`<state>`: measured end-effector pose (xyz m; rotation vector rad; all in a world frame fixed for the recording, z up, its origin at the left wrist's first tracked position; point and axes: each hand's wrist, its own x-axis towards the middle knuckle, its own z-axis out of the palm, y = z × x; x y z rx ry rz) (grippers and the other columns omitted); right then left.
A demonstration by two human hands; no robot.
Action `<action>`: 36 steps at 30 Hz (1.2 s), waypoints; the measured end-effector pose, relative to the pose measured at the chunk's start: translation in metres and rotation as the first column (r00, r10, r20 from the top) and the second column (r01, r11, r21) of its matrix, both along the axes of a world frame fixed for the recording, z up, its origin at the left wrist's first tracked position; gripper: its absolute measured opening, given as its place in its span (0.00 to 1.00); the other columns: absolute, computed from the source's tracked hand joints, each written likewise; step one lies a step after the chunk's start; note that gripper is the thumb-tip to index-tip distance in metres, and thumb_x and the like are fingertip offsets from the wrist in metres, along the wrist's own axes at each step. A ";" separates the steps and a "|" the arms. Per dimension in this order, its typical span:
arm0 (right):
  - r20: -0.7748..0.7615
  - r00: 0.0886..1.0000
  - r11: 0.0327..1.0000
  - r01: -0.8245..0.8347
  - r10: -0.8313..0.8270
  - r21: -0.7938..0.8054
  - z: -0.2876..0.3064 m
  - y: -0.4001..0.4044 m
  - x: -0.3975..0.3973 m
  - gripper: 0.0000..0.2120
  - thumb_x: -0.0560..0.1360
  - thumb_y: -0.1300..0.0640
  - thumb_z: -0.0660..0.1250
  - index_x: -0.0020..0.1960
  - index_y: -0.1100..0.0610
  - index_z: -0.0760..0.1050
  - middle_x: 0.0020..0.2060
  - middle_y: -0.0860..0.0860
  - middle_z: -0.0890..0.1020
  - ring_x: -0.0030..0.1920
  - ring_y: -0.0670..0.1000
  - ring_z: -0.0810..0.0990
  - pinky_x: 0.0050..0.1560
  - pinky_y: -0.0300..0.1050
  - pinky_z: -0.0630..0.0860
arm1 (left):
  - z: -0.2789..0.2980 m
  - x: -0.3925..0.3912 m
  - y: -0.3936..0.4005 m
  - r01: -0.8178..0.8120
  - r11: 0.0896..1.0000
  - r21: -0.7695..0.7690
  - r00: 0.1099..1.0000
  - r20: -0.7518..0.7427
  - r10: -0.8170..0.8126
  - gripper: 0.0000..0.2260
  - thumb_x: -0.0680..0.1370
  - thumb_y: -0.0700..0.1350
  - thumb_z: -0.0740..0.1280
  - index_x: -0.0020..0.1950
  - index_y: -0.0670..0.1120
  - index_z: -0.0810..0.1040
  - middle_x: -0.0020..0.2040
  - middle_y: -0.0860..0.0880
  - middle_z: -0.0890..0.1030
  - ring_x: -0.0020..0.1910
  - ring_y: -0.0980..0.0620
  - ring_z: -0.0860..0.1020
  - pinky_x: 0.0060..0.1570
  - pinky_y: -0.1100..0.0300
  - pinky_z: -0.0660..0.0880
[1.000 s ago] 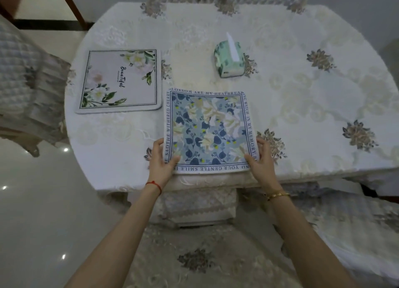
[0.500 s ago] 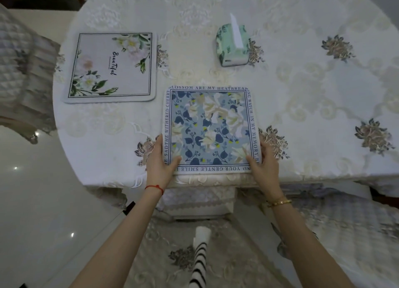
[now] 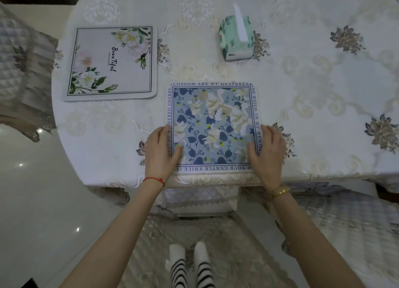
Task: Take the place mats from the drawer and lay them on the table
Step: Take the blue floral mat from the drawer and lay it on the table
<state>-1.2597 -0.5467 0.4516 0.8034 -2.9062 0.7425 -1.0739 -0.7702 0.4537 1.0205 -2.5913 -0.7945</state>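
Observation:
A blue floral place mat (image 3: 212, 126) with a lettered white border lies flat at the near edge of the table (image 3: 313, 89). My left hand (image 3: 160, 150) rests on its left edge with the thumb lying on the mat. On the right edge my right hand (image 3: 267, 148) lies the same way, thumb on the mat. Both hands look flat, fingers fairly straight. A second place mat (image 3: 112, 62), pale grey with white flowers and the word "Beautiful", lies flat at the table's left side.
A green tissue box (image 3: 236, 39) stands behind the blue mat. The table wears a cream embroidered cloth. Covered chairs stand at the left (image 3: 19, 72) and near right (image 3: 356, 218). My feet in striped socks (image 3: 190, 266) stand on a rug below.
The view has tilted down and closer to the table. Both hands slid further up the mat's sides and now lie flatter on it. The mat itself has barely moved.

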 end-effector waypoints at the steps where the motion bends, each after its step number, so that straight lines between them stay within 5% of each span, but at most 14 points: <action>1: 0.011 0.999 0.999 -0.047 0.046 0.008 0.001 -0.011 -0.007 0.25 0.78 0.49 0.62 0.72 0.60 0.67 0.69 0.58 0.70 0.71 0.60 0.66 0.72 0.57 0.62 | 0.001 -0.009 -0.004 0.048 0.999 -0.018 0.999 -0.005 -0.048 0.28 0.77 0.49 0.67 0.74 0.41 0.65 0.69 0.41 0.69 0.68 0.43 0.67 0.69 0.48 0.65; 6: 0.112 0.959 0.952 -0.273 0.259 0.140 -0.002 -0.086 -0.042 0.28 0.81 0.44 0.50 0.79 0.53 0.55 0.79 0.51 0.55 0.79 0.55 0.47 0.78 0.57 0.45 | -0.006 -0.070 -0.028 0.201 0.977 -0.065 0.975 0.108 -0.193 0.25 0.82 0.47 0.57 0.78 0.43 0.58 0.77 0.43 0.60 0.77 0.43 0.55 0.77 0.46 0.50; 11: 0.163 0.907 0.885 -0.416 0.388 0.208 -0.022 -0.145 -0.061 0.29 0.82 0.42 0.49 0.80 0.52 0.50 0.80 0.49 0.51 0.79 0.54 0.43 0.78 0.59 0.41 | -0.024 -0.120 -0.050 0.249 0.960 -0.130 0.947 0.241 -0.213 0.26 0.83 0.50 0.51 0.79 0.45 0.49 0.80 0.46 0.50 0.79 0.44 0.46 0.77 0.48 0.43; 29: 0.098 0.967 0.918 -0.254 0.235 0.306 -0.037 -0.094 -0.104 0.38 0.79 0.34 0.46 0.80 0.56 0.42 0.80 0.51 0.46 0.79 0.49 0.42 0.78 0.54 0.41 | -0.044 -0.123 -0.066 0.226 0.964 -0.139 0.946 0.268 -0.184 0.32 0.82 0.60 0.48 0.79 0.45 0.43 0.80 0.46 0.44 0.79 0.49 0.41 0.77 0.55 0.38; 36: 0.101 0.959 0.918 -0.283 0.265 0.279 -0.027 -0.078 -0.069 0.37 0.81 0.36 0.45 0.80 0.58 0.41 0.80 0.53 0.43 0.79 0.51 0.39 0.78 0.52 0.38 | -0.025 -0.084 -0.036 0.240 0.961 -0.138 0.951 0.231 -0.204 0.30 0.83 0.54 0.49 0.79 0.42 0.41 0.80 0.45 0.41 0.78 0.50 0.40 0.77 0.53 0.40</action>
